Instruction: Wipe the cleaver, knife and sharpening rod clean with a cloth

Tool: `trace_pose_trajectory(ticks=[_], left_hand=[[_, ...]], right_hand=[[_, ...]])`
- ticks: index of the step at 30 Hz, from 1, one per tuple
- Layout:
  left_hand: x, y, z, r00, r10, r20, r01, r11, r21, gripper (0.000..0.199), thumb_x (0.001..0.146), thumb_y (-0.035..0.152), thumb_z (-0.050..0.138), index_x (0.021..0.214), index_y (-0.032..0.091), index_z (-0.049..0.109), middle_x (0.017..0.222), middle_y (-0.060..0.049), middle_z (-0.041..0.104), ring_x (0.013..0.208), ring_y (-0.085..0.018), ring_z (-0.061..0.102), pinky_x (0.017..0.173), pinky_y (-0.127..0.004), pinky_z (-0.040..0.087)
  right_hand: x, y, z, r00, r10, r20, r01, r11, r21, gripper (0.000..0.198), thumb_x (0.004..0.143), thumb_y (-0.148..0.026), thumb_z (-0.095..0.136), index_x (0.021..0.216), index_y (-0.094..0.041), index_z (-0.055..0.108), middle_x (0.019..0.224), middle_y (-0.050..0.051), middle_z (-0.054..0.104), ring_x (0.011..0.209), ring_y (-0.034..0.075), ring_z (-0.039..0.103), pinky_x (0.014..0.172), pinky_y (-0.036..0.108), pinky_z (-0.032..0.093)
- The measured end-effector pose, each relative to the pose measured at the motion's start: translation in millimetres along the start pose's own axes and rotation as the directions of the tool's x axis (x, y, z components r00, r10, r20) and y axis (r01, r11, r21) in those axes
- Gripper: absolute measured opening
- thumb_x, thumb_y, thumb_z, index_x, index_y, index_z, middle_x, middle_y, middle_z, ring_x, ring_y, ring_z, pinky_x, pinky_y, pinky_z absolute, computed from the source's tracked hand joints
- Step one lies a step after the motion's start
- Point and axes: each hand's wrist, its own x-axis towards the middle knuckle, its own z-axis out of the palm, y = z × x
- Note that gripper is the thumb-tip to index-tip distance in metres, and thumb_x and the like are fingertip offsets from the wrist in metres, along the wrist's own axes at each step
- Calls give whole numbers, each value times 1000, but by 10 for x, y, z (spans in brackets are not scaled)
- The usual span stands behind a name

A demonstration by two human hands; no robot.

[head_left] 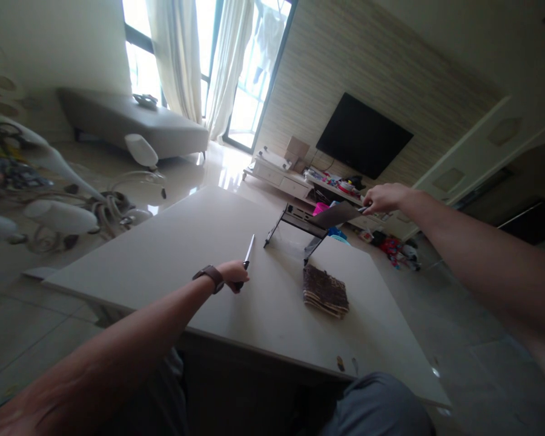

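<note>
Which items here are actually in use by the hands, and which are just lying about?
In use: narrow knife in left hand; cleaver in right hand, above the black rack.
Lying about: folded cloth, sofa, television.

A home living room, it seems: grey sofa (131,121), wall-mounted television (362,135), curtained windows (200,54), toys (397,249) on the floor.

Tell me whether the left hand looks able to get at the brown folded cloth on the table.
Probably yes. The brown folded cloth lies in the open on the table, just right of the left hand, with nothing between them. But that hand's fingers already grip a knife, so grasping would be awkward.
</note>
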Motion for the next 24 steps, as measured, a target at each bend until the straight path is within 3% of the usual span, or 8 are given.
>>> trace_pose_trajectory(ticks=[6, 12, 24], left_hand=[[-42, 53, 9, 999, -30, -13, 26, 976, -215, 21, 82, 10, 71, 69, 14, 55, 63, -7, 64, 58, -24, 71, 62, -38, 63], [-75, 87, -11, 999, -22, -44, 7, 946, -324, 19, 81, 8, 72, 71, 14, 56, 62, -5, 63, 57, -23, 70, 64, -40, 64], [-109, 177, -78, 993, -14, -114, -40, 888, -458, 13, 86, 8, 69, 78, 10, 58, 61, -5, 62, 55, -20, 68, 67, -41, 65]], right_hand=[[-42, -105, -90, 992, 74, -106, -80, 996, -48, 38, 81, -57, 74, 108, -31, 80, 114, 9, 76, 102, 29, 68, 79, 35, 45], [-7, -272, -127, 967, 115, -229, -116, 993, 11, 37, 81, -46, 81, 109, -22, 80, 119, 19, 74, 107, 30, 66, 80, 37, 40], [258, -687, 25, 957, 96, -275, -102, 995, -8, 35, 81, -40, 82, 109, -21, 79, 120, 18, 74, 113, 33, 67, 87, 39, 49]])
